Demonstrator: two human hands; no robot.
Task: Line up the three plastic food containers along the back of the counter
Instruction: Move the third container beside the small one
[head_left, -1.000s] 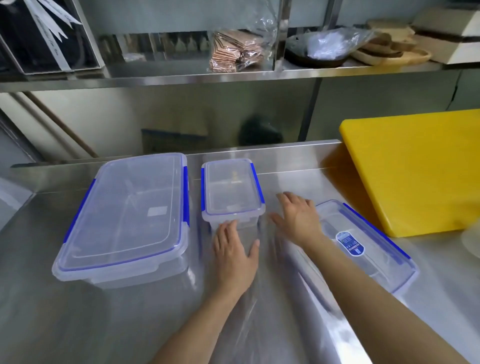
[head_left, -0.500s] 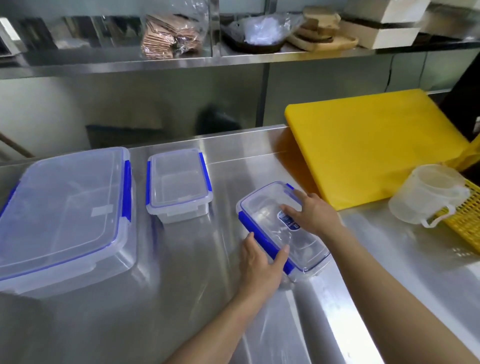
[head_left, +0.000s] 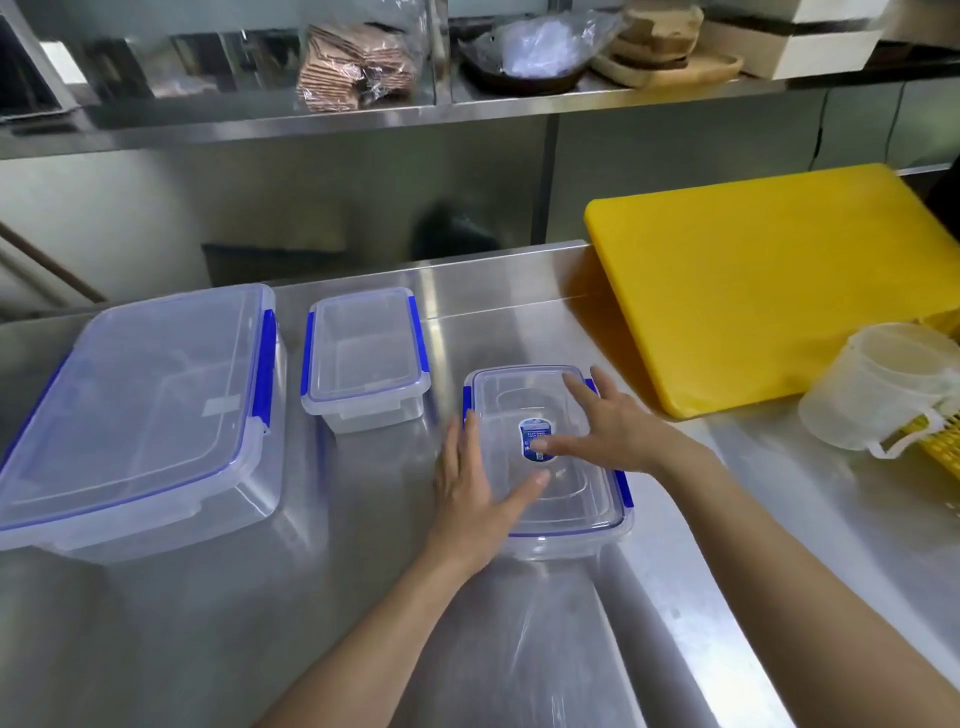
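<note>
Three clear plastic containers with blue clips stand on the steel counter (head_left: 363, 597). The large container (head_left: 145, 405) is at the left and the small container (head_left: 363, 353) sits right of it near the back wall. The labelled medium container (head_left: 519, 395) stands further right and nearer to me, its long side pointing toward the wall. My left hand (head_left: 478, 488) grips its near left corner, thumb across the lid. My right hand (head_left: 608, 431) lies on the lid's right side, fingers spread, thumb by the blue label.
A yellow cutting board (head_left: 779, 280) leans against the back wall at the right. A translucent measuring jug (head_left: 883, 384) and a yellow basket (head_left: 940, 441) stand at the right edge. A steel shelf (head_left: 467, 109) with bagged items hangs overhead.
My left hand left the small container and joined the right on the labelled one. Both hands turned it from a diagonal to square with the other two.
</note>
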